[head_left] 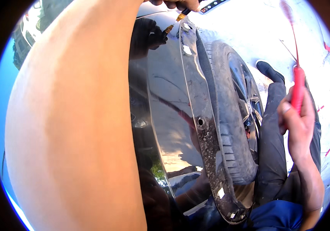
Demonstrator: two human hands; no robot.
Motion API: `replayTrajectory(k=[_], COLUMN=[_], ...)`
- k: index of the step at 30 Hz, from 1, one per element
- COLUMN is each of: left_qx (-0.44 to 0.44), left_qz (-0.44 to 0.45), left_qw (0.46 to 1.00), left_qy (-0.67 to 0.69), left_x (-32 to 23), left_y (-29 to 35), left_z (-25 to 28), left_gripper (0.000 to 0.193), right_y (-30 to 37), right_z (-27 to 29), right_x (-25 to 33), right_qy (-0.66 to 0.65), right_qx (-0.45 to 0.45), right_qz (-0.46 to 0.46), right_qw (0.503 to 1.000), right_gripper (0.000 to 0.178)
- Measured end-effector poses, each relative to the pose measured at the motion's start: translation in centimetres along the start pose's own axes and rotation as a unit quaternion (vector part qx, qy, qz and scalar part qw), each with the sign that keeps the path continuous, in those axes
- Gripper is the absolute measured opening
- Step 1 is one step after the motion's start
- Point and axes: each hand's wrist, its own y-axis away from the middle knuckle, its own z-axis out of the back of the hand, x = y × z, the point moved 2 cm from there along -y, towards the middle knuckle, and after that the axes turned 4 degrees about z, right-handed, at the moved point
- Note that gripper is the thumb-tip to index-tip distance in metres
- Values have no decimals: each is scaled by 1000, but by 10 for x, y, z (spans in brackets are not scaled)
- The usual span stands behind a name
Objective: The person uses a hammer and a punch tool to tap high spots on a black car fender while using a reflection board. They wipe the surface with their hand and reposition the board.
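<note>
Red is marking the right hand (301,123), whose fingers are wrapping the handle of a red-handled tool (298,90) well apart from the bodywork. The left hand (176,3) is grasping a gold-tipped tool (181,16), angling its point down toward the upper end of a glossy dark car panel (172,86), which is mirroring both hand and tip. That panel is running down the middle, with its pitted edge strip (207,148) curving beside the tyre (228,127) and wheel (246,98). The step in hand seems to be placing the tip on the panel while the other tool is standing ready; the next move is probably calling for a steady point and a controlled right wrist. Beyond, trousered legs and a dark shoe (269,71) are resting beside the wheel. The upper border is cutting off most of the left hand, the left forearm (76,115) is hiding much of the car, and the red tool's far end is blurring into glare. Whether the gold tip is touching, I cannot tell.
</note>
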Motion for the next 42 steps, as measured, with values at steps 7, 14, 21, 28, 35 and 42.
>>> replayTrajectory(k=[7, 14, 21, 28, 35, 42], left_qx=[13, 6, 5, -8, 56, -14], left_qz=[29, -4, 10, 3, 9, 30], left_qw=[999, 1000, 1000, 999, 998, 999], left_qy=[2, 2, 12, 43, 21, -14], left_x=[-8, 2, 4, 3, -7, 9], left_y=[6, -4, -11, -2, 10, 7], left_z=[1, -2, -2, 3, 11, 6], left_gripper=[28, 29, 31, 29, 25, 28], right_y=[4, 5, -7, -1, 4, -8], right_z=[-7, -15, -4, -3, -10, -20], right_x=[-10, -12, 7, 1, -5, -3], right_qy=[23, -85, -79, -43, 33, -77], right_qx=[37, 7, -19, 9, 47, -5], right_qz=[4, -4, 25, -34, 20, 17], right_qw=[999, 996, 996, 998, 998, 997], right_gripper=[24, 18, 17, 29, 19, 21])
